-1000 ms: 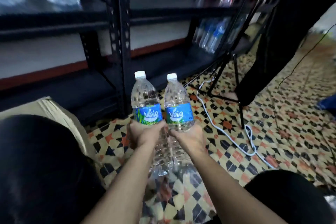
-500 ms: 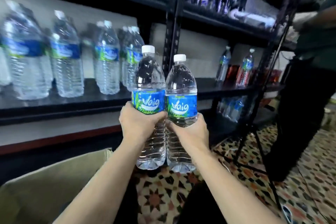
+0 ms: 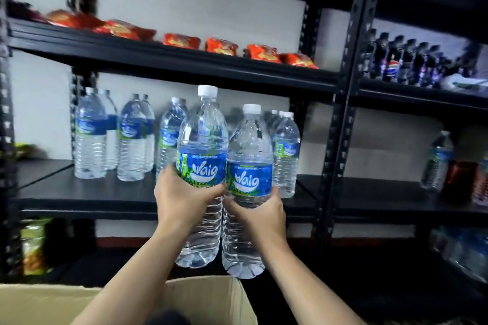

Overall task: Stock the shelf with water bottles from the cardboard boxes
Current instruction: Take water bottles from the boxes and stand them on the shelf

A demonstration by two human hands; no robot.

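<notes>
My left hand [image 3: 182, 196] grips a clear water bottle [image 3: 202, 140] with a blue label and white cap. My right hand [image 3: 260, 215] grips a second matching bottle [image 3: 249, 145]. Both bottles are upright, side by side and touching, held in the air in front of the middle shelf [image 3: 87, 196] of a black metal rack. Several matching water bottles [image 3: 89, 134] stand on that shelf, behind and to both sides of the held pair. An open cardboard box [image 3: 211, 298] sits below my forearms at the bottom edge.
Red snack packets [image 3: 221, 46] lie along the shelf above. Dark soda bottles [image 3: 396, 63] fill the upper right rack, with a few bottles [image 3: 437, 161] on its middle shelf. A black upright post [image 3: 343, 119] divides the racks. Snack bags [image 3: 33, 245] sit lower left.
My view has swung up from the tiled floor to the rack. Both hands have lifted the two bottles higher and nearer to the middle shelf.
</notes>
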